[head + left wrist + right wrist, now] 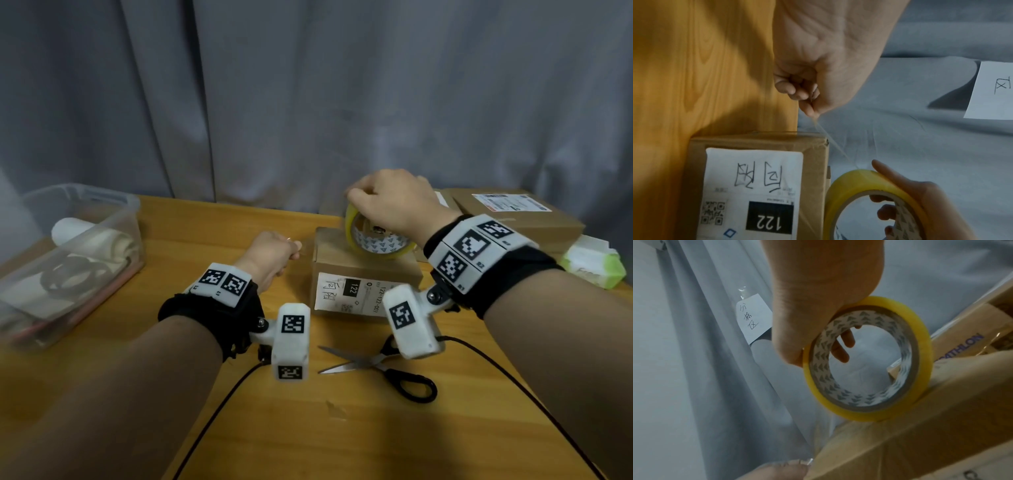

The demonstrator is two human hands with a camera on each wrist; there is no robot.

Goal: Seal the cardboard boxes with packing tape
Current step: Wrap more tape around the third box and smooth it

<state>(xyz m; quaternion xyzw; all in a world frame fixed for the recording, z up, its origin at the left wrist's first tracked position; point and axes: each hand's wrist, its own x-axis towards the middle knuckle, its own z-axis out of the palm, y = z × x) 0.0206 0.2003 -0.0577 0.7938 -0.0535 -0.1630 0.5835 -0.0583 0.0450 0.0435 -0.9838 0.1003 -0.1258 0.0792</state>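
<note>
Small cardboard box on counter, label side facing camera. Right hand gripping yellow tape roll — fingers through core, roll upright on box top. Left hand just left of box, fingertips pinching free end of clear tape strip, stretched from roll past box corner. Open scissors near front edge.
</note>
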